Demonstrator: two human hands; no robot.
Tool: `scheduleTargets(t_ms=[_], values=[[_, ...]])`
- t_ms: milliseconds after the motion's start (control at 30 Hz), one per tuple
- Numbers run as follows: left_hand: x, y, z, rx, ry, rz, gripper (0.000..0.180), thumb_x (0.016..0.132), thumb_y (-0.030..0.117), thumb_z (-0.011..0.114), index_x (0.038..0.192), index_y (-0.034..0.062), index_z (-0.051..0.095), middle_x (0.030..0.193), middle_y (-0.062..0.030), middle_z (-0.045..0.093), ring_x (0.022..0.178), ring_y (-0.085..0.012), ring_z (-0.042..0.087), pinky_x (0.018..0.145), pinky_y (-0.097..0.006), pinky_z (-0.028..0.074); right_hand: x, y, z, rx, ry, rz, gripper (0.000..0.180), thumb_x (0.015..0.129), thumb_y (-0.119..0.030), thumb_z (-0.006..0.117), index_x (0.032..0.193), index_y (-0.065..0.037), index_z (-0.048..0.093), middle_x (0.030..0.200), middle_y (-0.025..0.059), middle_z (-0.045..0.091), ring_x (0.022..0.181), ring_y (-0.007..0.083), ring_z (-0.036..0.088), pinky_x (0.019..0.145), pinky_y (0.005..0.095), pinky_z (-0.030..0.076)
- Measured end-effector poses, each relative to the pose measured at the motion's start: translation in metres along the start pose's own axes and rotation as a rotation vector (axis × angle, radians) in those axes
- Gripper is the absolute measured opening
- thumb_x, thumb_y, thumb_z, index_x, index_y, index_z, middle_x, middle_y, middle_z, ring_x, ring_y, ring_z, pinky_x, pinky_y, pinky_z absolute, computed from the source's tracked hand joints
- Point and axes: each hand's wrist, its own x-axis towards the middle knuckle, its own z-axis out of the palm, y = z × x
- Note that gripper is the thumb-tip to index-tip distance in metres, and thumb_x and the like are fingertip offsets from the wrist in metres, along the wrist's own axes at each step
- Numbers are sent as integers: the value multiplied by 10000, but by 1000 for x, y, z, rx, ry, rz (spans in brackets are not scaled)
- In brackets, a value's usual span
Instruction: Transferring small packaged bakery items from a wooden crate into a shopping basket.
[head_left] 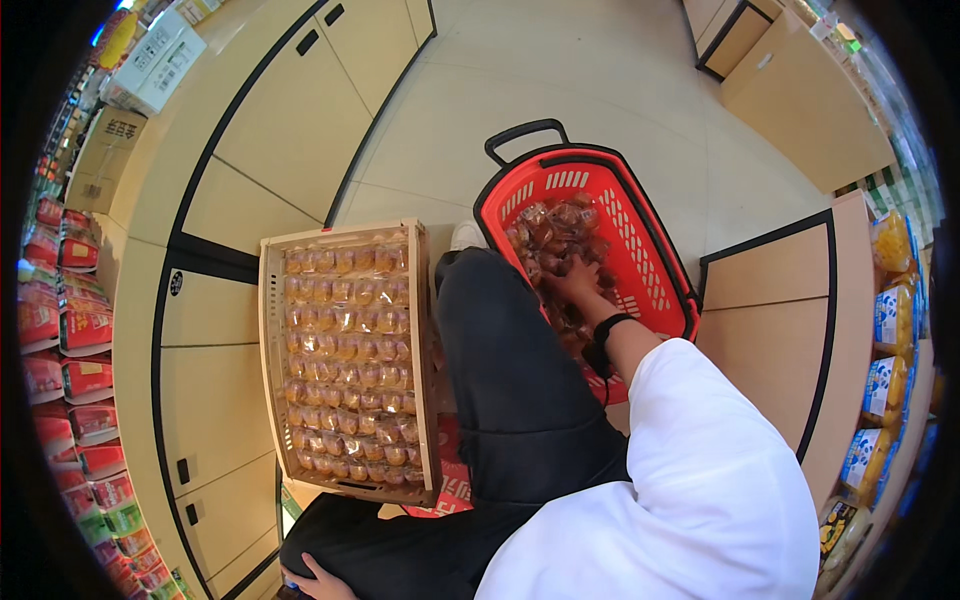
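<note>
My right hand (pixel 577 282) reaches down into a red shopping basket (pixel 640 225) with black handles. Its fingers are spread over a pile of clear-wrapped packs of round brown food (pixel 548 232), touching them; some fingertips are hard to make out among the wrappers. To the left of my leg, a beige crate (pixel 425 350) stands tilted, holding neat rows of similar clear-wrapped packs of round golden-brown food (pixel 345 320). My left hand (pixel 320 580) rests on my bent left knee at the lower edge, fingers extended and holding nothing, partly cut off by the picture's rim.
Wooden cabinets (pixel 215 400) line the left side, with red packages (pixel 85 330) on shelves beyond. A white carton (pixel 155 62) sits at the upper left. On the right, a low cabinet (pixel 770 300) stands near yellow-and-blue packs (pixel 885 370). Pale floor tiles (pixel 560 60) stretch ahead.
</note>
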Motion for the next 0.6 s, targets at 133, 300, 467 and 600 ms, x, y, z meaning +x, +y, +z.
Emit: scheduleTargets(t_ms=[133,300,467,600], values=[[-7,18,-14,139,-38,-148,824,821,606,520,1387,42,315,1271,-324,438,1129,-482,451,934,-533,371,-7,-16,-15,48,-118,-158,861,617,-539,741,1290,-96,439,1334,299,273,1199,430,388,993,422,378],[-3,10,-6,90,-22,-43,834,816,621,508,1398,60,302,1249,-318,466,1105,-479,478,906,-537,397,7,3,-8,44,-161,-277,821,624,-518,745,1265,-86,470,1283,288,363,1176,431,411,982,414,386],[-4,20,-12,61,-55,-11,839,816,612,517,1410,68,283,1264,-306,463,1105,-472,483,915,-533,398,22,40,33,140,169,-340,610,654,-397,762,1106,-52,542,1100,234,550,1056,392,518,850,414,444],[-2,42,-10,85,145,343,676,861,432,539,1388,79,309,1299,-221,426,1095,-377,485,879,-449,413,32,52,19,168,244,-509,490,676,-355,769,980,-24,574,953,192,620,902,322,601,763,382,471]])
